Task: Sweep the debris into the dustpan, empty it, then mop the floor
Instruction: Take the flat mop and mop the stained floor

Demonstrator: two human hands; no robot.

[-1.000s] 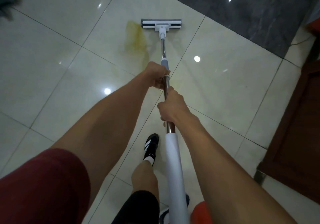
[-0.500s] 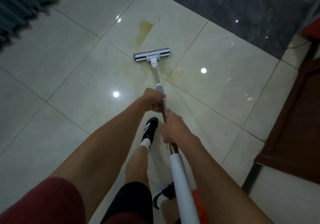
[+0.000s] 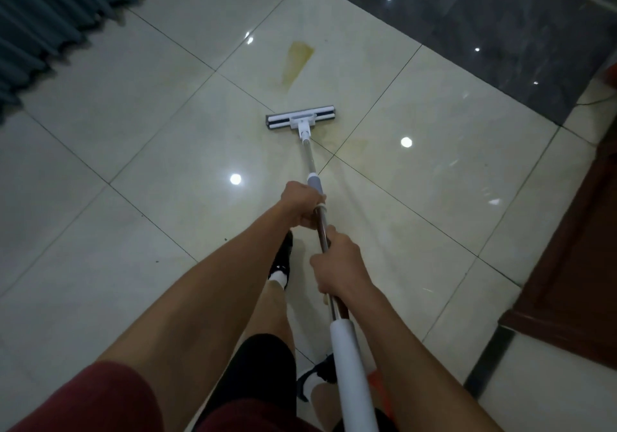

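Observation:
I hold a flat mop with both hands. Its white and grey head (image 3: 300,117) lies flat on the cream tiled floor (image 3: 133,171). My left hand (image 3: 302,206) grips the shaft just below the grey collar. Lower down, my right hand (image 3: 337,264) is closed around the brown part of the mop handle (image 3: 309,156), above the white foam grip (image 3: 349,365). A yellow-brown stain (image 3: 297,61) sits on the tile beyond the mop head. A fainter yellowish smear (image 3: 347,146) spreads to the right of the shaft.
Dark teal pleated curtains (image 3: 50,14) hang at the top left. A dark grey stone floor band (image 3: 484,24) runs across the top right. Dark wooden furniture (image 3: 574,248) stands at the right edge. My feet in black shoes (image 3: 282,258) are under the handle. Something orange (image 3: 379,388) lies by my right foot.
The mop head has been pulled back toward me, off the yellow stain, leaving a faint smear behind it. Both hands kept their grip on the handle.

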